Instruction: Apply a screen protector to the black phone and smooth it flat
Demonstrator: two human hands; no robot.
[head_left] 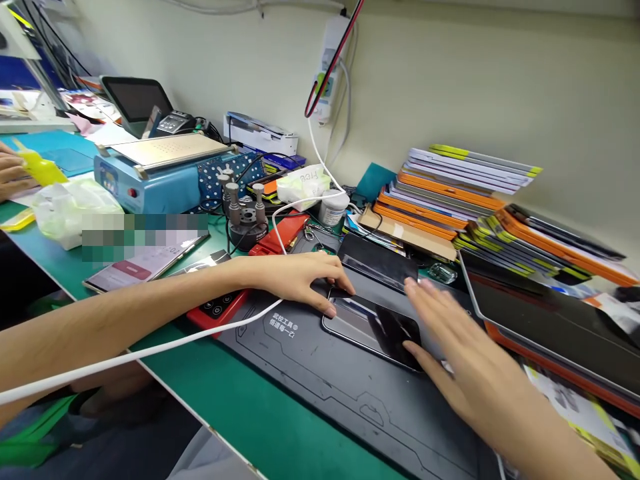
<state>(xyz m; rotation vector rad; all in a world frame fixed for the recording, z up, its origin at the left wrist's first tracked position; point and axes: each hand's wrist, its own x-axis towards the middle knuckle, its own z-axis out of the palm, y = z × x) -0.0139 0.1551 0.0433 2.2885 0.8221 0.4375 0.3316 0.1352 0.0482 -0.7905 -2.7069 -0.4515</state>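
Observation:
A smartphone [363, 327] with a dark, glossy face lies flat on the grey work mat [310, 360]. At its left end, my left hand [300, 280] has thumb and bent fingers closed about the corner. My right hand [465, 360] is over the other end, fingers stretched out and slightly blurred, its thumb at the phone's right edge. Just behind the phone lies a flat black panel [377, 260]. A white cable [235, 328] runs across in front of my left wrist.
A blue machine [150, 180] with a flat top stands left, near a lit phone [145, 263]. Orange and grey boxes [450, 193] are stacked at the back right. A dark screen panel [550, 307] lies beyond my right hand. Another person's hand [10, 173] shows far left.

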